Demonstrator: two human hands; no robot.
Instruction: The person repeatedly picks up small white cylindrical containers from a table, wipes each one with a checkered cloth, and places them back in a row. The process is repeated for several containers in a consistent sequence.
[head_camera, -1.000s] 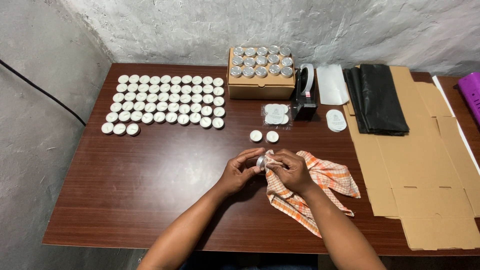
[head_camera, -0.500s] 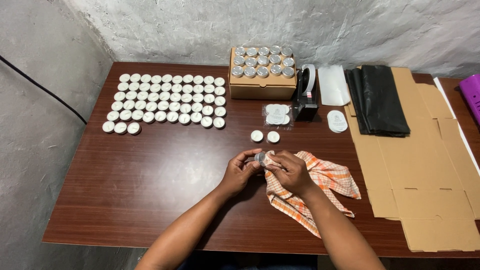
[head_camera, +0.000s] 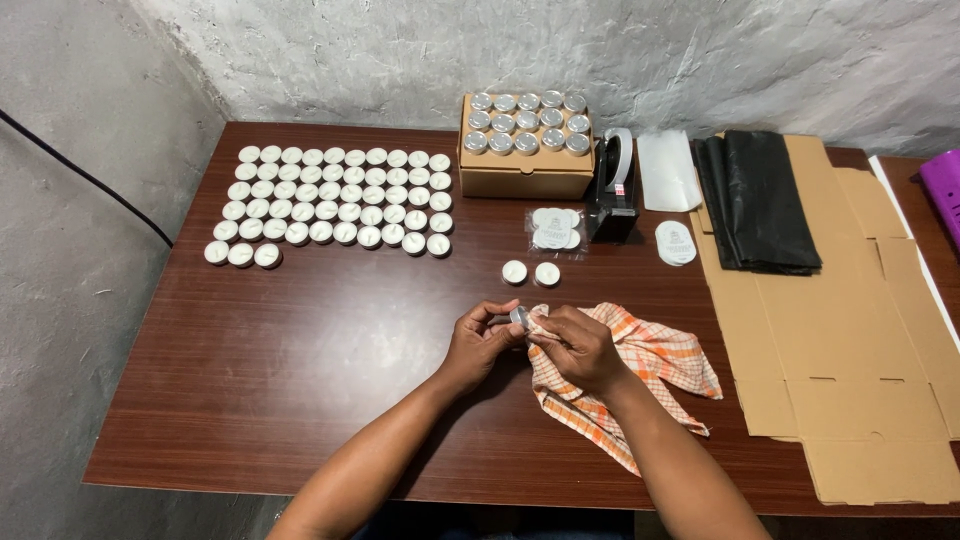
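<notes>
— Anything changed over the last second?

— Hardly anything. Both hands have stayed together near the middle of the counter (head_camera: 300, 370); my fingers have only shifted a little round the small candle cup (head_camera: 519, 317), and the cloth lies much as it did.

— How are you holding it?

— My left hand (head_camera: 478, 345) pinches the little metal cup by its rim, fingers curled under so it stays steady. My right hand (head_camera: 580, 348) is closed on a fold of the orange checked cloth (head_camera: 650, 365) and presses that fold against the cup. I'd say the pinch leaves the side free for the cloth to rub. The rest of the cloth trails off to the right and towards me, flat on the wood.

— And those two just beyond your hands?

— Two white tealights (head_camera: 530, 272), side by side, a little farther from me, apart from the rest, perhaps set down within easy reach.

— The others?

— Far left, a big block of white tealights in rows (head_camera: 335, 205), lined up neatly. At the far edge, a brown cardboard box (head_camera: 525, 175) with silver cups packed on top. Near it, to the right, a small clear packet of tealights (head_camera: 555, 230), then a black tape dispenser (head_camera: 612, 195). Farther right lie folded black plastic bags (head_camera: 760, 200) on flattened cardboard sheets (head_camera: 850, 340), kept clear of where I'm working.
</notes>
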